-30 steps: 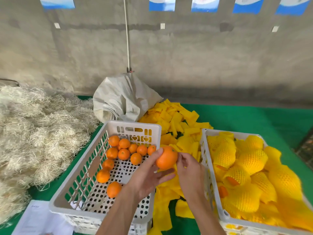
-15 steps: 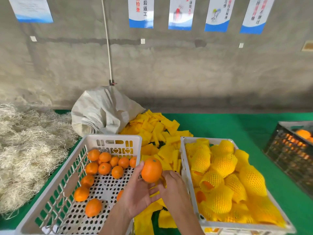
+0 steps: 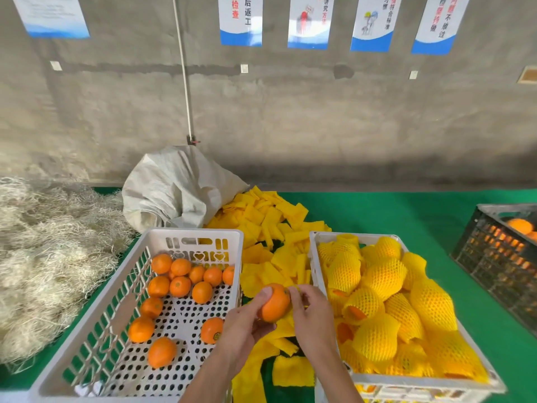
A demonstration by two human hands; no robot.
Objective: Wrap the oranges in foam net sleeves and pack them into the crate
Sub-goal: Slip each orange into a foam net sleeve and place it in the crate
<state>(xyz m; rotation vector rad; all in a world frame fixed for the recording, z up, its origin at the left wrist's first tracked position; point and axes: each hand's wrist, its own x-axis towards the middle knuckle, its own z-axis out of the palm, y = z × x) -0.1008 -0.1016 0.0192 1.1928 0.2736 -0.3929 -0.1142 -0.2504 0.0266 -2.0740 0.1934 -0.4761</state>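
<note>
Both hands meet over the gap between the two white crates. Left hand (image 3: 247, 321) grips a bare orange (image 3: 275, 303), thumb on top, fingers curled under. Right hand (image 3: 312, 318) touches the orange's right side, fingertips pinching the edge of a yellow foam net sleeve (image 3: 286, 318) that hangs just under the fruit.

Left white crate (image 3: 200, 237), perforated plastic with round floor holes and heart cutouts in its far wall, holds loose oranges (image 3: 180, 286), smooth and glossy. Right of it, right white crate (image 3: 315, 251) is heaped with wrapped oranges (image 3: 383, 277) in diamond-mesh yellow foam, orange showing at open ends. Between the crates and behind them, flat sleeve pile (image 3: 270, 222), crinkled rectangles, spills from a grey woven sack (image 3: 174, 187). Left of the left crate, pale straw-like fibre heap (image 3: 43, 257). Far right, dark crate (image 3: 499, 257) with oranges inside. Bench (image 3: 392, 213) covered in green felt-like cloth.

Concrete wall behind carries white-and-blue posters (image 3: 241, 21) with Chinese writing; "检查" and "返工" readable, rest too blurred.
</note>
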